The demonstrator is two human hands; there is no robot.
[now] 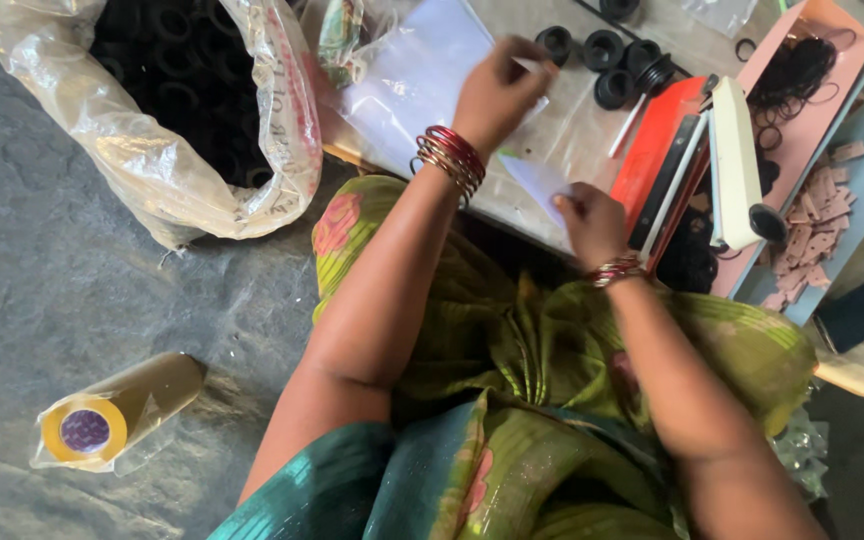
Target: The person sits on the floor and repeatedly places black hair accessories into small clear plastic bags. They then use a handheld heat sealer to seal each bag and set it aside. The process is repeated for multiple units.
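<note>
**A:** From the head camera, what did each hand have?

**B:** The left hand (497, 90) was curled over a clear plastic bag (407, 75) lying on the low work board (572, 140), its fingers pinched on something small and pale at the bag's far edge. I couldn't tell what that piece was. The right hand (592, 222) sat nearer the body, fingers closed on the lower corner of a thin clear sleeve (537, 180).

**A:** How did the sleeve lie between them?

**B:** Its long axis ran slantwise, from the right hand up and away toward the left wrist. So the right hand held it outright, and the left hand was a short way beyond its upper end, not touching it as far as I could see.

**A:** And around them?

**B:** A cluster of black rubber rings (607, 60) lay just past the left hand. A red and cream heat sealer (697, 165) stood just beside the right hand. A big sack of black rings (162, 110) stood on the left, and a wrapped roll of tape (117, 410) lay on the floor.

**A:** Anything hidden?

**B:** Both palms faced away, and the sleeve's edges faded against the board.
</note>
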